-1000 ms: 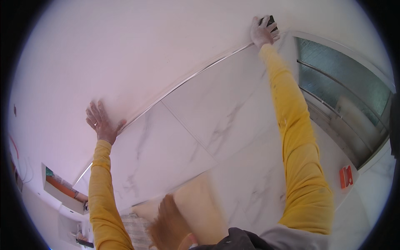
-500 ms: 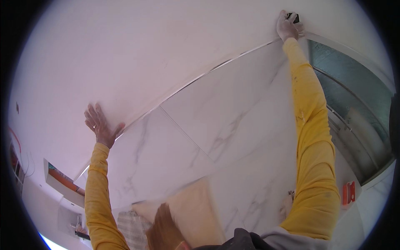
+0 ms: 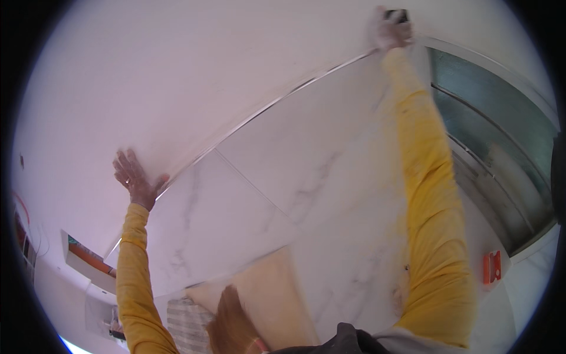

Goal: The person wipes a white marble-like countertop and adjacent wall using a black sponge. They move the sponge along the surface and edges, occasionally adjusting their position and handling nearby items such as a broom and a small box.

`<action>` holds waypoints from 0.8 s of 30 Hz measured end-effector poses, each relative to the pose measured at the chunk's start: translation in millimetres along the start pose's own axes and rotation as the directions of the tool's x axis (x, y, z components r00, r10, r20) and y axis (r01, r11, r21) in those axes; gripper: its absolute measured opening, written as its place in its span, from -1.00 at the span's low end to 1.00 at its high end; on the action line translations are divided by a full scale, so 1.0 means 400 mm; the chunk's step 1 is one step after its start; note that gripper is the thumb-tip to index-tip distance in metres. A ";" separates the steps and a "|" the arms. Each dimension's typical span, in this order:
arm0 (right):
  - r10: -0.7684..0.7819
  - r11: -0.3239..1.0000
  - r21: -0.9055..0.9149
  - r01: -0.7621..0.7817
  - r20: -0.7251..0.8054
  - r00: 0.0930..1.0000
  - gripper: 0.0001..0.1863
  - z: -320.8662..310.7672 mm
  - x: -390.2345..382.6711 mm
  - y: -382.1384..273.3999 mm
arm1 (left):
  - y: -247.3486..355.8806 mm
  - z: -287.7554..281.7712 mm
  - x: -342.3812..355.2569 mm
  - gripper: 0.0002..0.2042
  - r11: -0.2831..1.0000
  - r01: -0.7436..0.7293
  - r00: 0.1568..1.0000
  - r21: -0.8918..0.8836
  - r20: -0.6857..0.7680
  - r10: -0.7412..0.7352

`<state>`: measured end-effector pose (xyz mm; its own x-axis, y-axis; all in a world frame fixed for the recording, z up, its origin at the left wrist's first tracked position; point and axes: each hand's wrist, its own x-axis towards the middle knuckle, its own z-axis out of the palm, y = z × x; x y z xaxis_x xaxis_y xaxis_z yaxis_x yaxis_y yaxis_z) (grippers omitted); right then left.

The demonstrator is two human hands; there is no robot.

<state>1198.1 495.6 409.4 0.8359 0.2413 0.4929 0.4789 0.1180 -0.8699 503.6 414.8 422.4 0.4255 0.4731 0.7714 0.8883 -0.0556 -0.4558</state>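
Observation:
My left hand (image 3: 137, 180), dusty and with a ring on it, lies with fingers spread on the white plastered surface (image 3: 206, 76). Its thumb reaches beside the thin pale trim strip (image 3: 254, 118) that edges the marble-look tiles (image 3: 265, 171). Far up at the right, my right hand (image 3: 394, 32) is closed around a small black block (image 3: 396, 16) and presses it on the plaster, just beyond the strip's upper end. That hand is coated in white dust and smeared by motion, so the block's exact kind does not show. Yellow sleeves cover both arms.
A framed greenish glass window (image 3: 489, 106) stands right of my right arm. An orange-red object (image 3: 492, 267) sits below it. At lower left is a recessed opening (image 3: 88, 256); a brown brush-like shape (image 3: 233, 318) and a tan panel (image 3: 277, 283) show at the bottom.
My right hand has moved left and slightly up with the black block, its sleeve shifting along. The left hand keeps its place on the plaster while the whole view shifts a little.

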 end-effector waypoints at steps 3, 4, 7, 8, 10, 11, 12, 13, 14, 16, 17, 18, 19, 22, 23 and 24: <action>-0.004 0.999 0.046 0.004 0.003 1.000 -0.01 -0.032 0.035 0.016 | 0.023 -0.012 0.014 0.27 0.998 0.059 0.998 -0.011 0.037 -0.058; 0.036 0.997 0.069 -0.036 -0.002 0.999 -0.01 -0.011 -0.027 -0.019 | 0.021 -0.014 0.014 0.27 0.999 0.052 0.998 -0.006 0.034 -0.051; -0.038 0.999 -0.022 0.039 0.022 0.999 -0.03 0.112 -0.310 -0.162 | 0.032 -0.007 0.032 0.27 1.000 0.025 0.999 -0.003 0.041 -0.025; -0.107 0.987 -0.117 0.111 0.045 0.993 -0.04 0.133 -0.438 -0.209 | 0.025 -0.014 0.027 0.27 1.000 0.026 0.998 0.005 0.058 -0.027; -0.225 0.955 -0.191 0.229 0.040 0.974 -0.05 0.141 -0.496 -0.216 | 0.019 -0.010 0.020 0.27 0.999 0.043 0.997 0.014 0.069 -0.044; -0.264 0.950 -0.171 0.263 0.013 0.964 -0.05 0.128 -0.459 -0.191 | 0.016 -0.007 0.020 0.27 0.998 0.051 0.996 0.024 0.074 -0.052; -0.303 0.943 -0.147 0.299 -0.006 0.953 -0.06 0.126 -0.421 -0.159 | 0.009 -0.007 0.011 0.27 0.997 0.063 0.994 0.041 0.085 -0.066; -0.280 0.960 -0.035 0.279 -0.029 0.960 -0.06 0.106 -0.321 -0.103 | 0.011 -0.003 0.005 0.27 0.998 0.049 0.996 0.040 0.067 -0.052; -0.233 0.972 0.012 0.234 -0.053 0.971 -0.07 0.075 -0.229 -0.056 | 0.007 -0.015 0.004 0.27 0.998 0.035 0.998 0.049 0.053 -0.038; -0.096 0.983 -0.155 0.096 0.005 0.995 -0.03 -0.003 -0.049 0.001 | -0.003 -0.017 -0.005 0.26 0.999 0.015 0.999 0.049 0.030 -0.016; 0.011 0.998 0.066 -0.024 0.181 0.984 -0.07 -0.039 -0.009 0.017 | -0.014 -0.017 -0.013 0.26 0.999 0.002 1.000 0.047 0.030 -0.004; 0.018 0.998 0.066 -0.025 0.102 0.995 -0.08 -0.022 0.019 0.011 | -0.008 -0.010 0.002 0.25 1.000 -0.007 1.000 0.026 0.002 0.007; 0.023 0.998 0.053 -0.023 0.008 1.000 -0.09 -0.003 0.062 0.019 | 0.011 0.009 0.026 0.25 1.000 -0.008 1.000 -0.002 -0.021 0.008; 0.066 0.993 0.098 -0.060 -0.053 0.996 -0.05 0.074 -0.194 -0.103 | 0.015 0.000 0.006 0.23 1.000 0.007 1.000 0.001 0.020 -0.007; 0.005 0.999 0.035 -0.006 0.013 1.000 -0.04 0.105 -0.306 -0.151 | 0.016 -0.002 0.010 0.23 1.000 0.017 0.999 -0.001 0.031 -0.017; -0.110 0.994 -0.005 0.110 -0.035 0.993 -0.06 0.134 -0.446 -0.194 | 0.019 -0.009 0.019 0.23 1.000 0.027 0.999 -0.003 0.040 -0.027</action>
<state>997.4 495.1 387.9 0.7868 0.1931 0.5862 0.5696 0.1386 -0.8101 514.1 415.0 426.6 0.3945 0.5090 0.7650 0.8998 -0.0453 -0.4339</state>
